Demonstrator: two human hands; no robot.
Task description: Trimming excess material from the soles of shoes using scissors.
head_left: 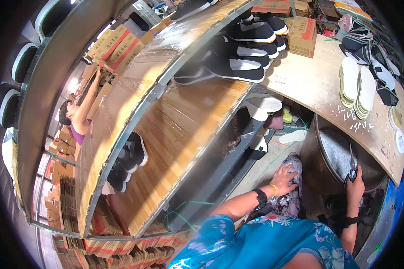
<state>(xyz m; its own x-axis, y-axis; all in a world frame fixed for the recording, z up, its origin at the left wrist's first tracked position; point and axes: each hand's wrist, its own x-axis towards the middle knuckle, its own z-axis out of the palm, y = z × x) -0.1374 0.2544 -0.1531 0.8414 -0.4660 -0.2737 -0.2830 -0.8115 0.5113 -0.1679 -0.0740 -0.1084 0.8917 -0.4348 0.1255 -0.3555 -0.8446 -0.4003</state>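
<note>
Scissors (353, 158) are gripped in the right hand (355, 184), blades pointing up over the mouth of the metal drum (310, 154), below the near edge of the table (296, 74). The left hand (282, 180) is laid with fingers spread on the patterned trouser leg (288, 204), nothing held. If the hand were raised carelessly, the tips could be caught on the table's near edge; were the grip loosened, the scissors could be lost into the drum. White scraps (345, 114), lying between the stacked insoles (349, 80) and that edge, could be swept off by a sleeve. The handle loops are partly covered by fingers; blade contact with the drum cannot be judged. The drum's far side is hidden beneath the table.
</note>
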